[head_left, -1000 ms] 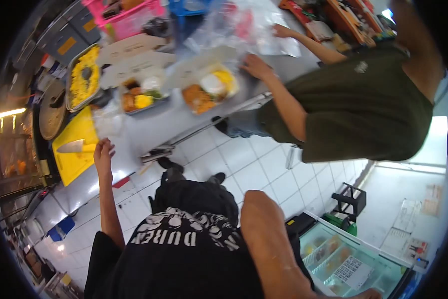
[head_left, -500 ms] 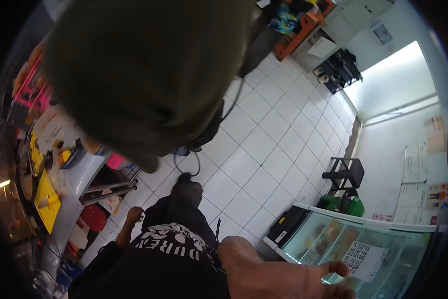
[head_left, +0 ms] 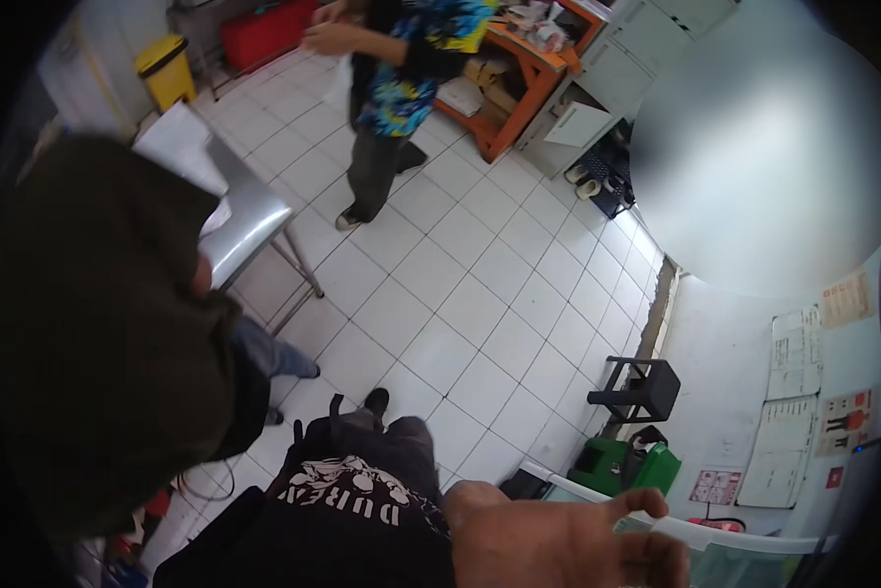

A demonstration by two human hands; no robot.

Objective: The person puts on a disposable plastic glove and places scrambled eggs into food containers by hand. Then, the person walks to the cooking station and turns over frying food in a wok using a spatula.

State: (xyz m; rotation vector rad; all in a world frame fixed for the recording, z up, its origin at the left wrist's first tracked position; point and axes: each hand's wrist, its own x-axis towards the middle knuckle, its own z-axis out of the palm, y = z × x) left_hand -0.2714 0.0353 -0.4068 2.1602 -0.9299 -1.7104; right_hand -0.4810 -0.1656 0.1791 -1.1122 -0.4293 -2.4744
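Observation:
My right hand [head_left: 578, 544] is at the bottom, right of centre, beside my black printed shirt [head_left: 362, 490]. Its fingers are apart and slightly curled, with nothing visible between them. Just beyond the fingertips is the glass-topped chest fridge [head_left: 744, 559] with its pale frame; no contact can be made out. My left hand does not show.
A person in dark green [head_left: 117, 343] stands close on the left by a metal table [head_left: 254, 220]. Another person in a patterned shirt [head_left: 401, 103] stands farther ahead. A black stool [head_left: 646, 390] and green container [head_left: 607, 465] stand right, a yellow bin [head_left: 166, 73] far left.
The view has swung right from the food table. My left hand has left view; my right hand now shows beside my shirt. The person in green appears at left, and another person has come into view.

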